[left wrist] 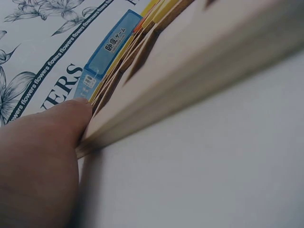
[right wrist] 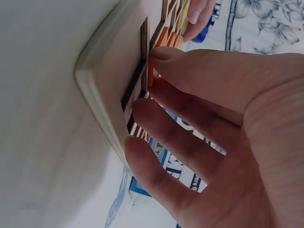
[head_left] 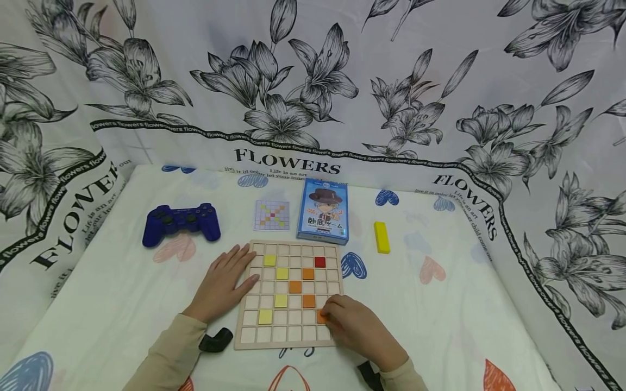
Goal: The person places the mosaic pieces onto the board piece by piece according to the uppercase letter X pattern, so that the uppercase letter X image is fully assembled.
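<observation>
A wooden grid board [head_left: 283, 344] lies flat on the bed-like cloth, with square tiles in some of its cells. Several yellow tiles [head_left: 282, 273], several orange ones [head_left: 295, 287] and one red tile [head_left: 320, 262] sit in it. My left hand [head_left: 220, 285] rests on the board's left edge, fingers extended; its thumb touches the rim in the left wrist view. At the lower right of the grid, my right hand [head_left: 357, 326] pinches an orange tile [right wrist: 151, 73] between thumb and index finger. That tile is partly hidden by the fingers in the head view.
Behind the board are a small printed pattern card [head_left: 271, 215] and a blue game box [head_left: 323, 212]. A blue game controller [head_left: 181, 224] lies back left, and a yellow block [head_left: 382, 237] lies to the right. Flower-print curtain [head_left: 401, 32] hangs around the back and sides.
</observation>
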A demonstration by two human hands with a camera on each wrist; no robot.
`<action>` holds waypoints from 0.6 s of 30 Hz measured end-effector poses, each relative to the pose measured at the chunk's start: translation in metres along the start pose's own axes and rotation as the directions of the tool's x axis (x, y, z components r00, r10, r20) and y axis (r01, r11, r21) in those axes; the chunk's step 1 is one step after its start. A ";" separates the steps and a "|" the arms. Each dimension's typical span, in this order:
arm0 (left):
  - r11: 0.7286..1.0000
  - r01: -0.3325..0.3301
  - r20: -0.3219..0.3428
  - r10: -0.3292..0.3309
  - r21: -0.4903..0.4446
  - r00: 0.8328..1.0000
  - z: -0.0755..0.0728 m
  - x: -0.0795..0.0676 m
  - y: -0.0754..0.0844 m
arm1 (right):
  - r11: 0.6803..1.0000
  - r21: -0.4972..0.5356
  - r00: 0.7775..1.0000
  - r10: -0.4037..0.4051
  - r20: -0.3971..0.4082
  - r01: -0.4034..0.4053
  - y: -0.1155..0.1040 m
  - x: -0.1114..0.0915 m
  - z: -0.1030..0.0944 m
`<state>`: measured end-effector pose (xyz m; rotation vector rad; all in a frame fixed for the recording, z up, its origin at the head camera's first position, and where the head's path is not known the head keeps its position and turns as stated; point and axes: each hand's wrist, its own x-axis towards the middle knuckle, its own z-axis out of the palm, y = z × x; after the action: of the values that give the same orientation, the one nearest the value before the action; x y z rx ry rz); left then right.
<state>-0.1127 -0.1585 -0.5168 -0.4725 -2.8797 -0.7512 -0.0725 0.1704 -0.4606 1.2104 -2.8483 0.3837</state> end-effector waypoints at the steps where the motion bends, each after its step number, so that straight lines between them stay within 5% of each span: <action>1: 1.000 -0.002 -0.001 0.002 0.001 1.000 0.000 0.000 0.000 | 1.000 0.003 1.000 0.000 -0.003 0.000 0.000 0.000 0.000; 5: 1.000 -0.001 -0.003 0.001 0.007 1.000 -0.001 0.000 -0.001 | 1.000 0.022 1.000 0.022 -0.002 -0.022 -0.001 0.004 -0.002; 10: 0.999 0.036 0.025 -0.035 -0.033 0.999 -0.007 0.007 0.003 | 0.983 -0.012 0.982 0.186 0.021 -0.186 0.002 0.024 -0.009; 18: 0.998 0.061 0.045 -0.062 0.025 0.997 -0.014 0.076 0.015 | 0.922 0.018 0.922 0.386 0.042 -0.387 0.042 0.095 -0.019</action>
<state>-0.1792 -0.1327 -0.4826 -0.4050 -2.9548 -0.7246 -0.1698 0.1362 -0.4401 0.6519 -3.1182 0.4091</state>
